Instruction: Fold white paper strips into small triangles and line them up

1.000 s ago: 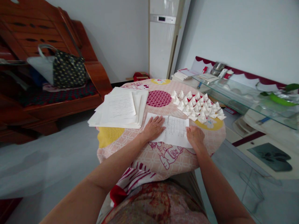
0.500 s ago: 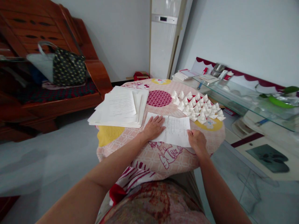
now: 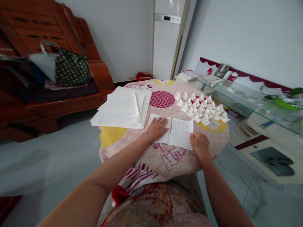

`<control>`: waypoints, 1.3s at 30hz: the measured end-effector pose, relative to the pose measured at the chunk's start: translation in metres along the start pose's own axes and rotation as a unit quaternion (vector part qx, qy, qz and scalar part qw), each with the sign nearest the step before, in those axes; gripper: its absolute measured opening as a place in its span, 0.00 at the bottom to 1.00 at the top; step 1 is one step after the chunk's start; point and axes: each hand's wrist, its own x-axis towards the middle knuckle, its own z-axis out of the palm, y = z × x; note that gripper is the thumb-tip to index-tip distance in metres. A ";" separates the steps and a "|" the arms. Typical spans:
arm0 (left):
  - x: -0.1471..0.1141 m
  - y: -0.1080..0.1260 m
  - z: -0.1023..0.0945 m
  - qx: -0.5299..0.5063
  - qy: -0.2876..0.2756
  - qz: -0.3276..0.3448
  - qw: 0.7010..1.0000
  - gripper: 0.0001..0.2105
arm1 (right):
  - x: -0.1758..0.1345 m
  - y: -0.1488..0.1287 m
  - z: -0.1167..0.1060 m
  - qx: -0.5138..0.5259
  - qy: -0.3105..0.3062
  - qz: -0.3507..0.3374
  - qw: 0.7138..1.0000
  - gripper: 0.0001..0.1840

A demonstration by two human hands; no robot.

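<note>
On the round table, over a pink cloth with pictures on it (image 3: 187,167), a thin white paper with rows of small dark writing (image 3: 181,132) lies flat, close to the person. It has a line down its middle. The left hand (image 3: 157,128) is flat on the left half, with its fingers stretched out and not holding anything. The right hand (image 3: 199,143) has its fingers curled in and pinches the right edge of the paper between thumb and fingers. Just past the right hand sits a bunch of small, pointy, folded white paper shapes (image 3: 201,108), with something red showing between them. To the left is a messy pile of big white paper sheets (image 3: 123,107), with writing on the top one.
</note>
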 end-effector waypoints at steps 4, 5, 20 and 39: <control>0.000 0.002 -0.002 -0.001 -0.010 -0.005 1.000 0.27 | -0.005 0.009 -0.003 0.016 0.007 -0.015 1.000 0.26; 0.000 0.002 -0.002 -0.001 -0.009 -0.004 1.000 0.27 | -0.007 0.011 -0.003 0.021 0.009 -0.014 1.000 0.27; 0.000 -0.001 0.002 0.004 0.002 -0.001 1.000 0.26 | -0.018 0.023 0.008 0.038 0.032 -0.024 0.998 0.21; 0.001 -0.002 0.006 0.005 0.010 0.002 1.000 0.26 | -0.015 0.035 0.013 0.094 0.059 -0.010 0.994 0.19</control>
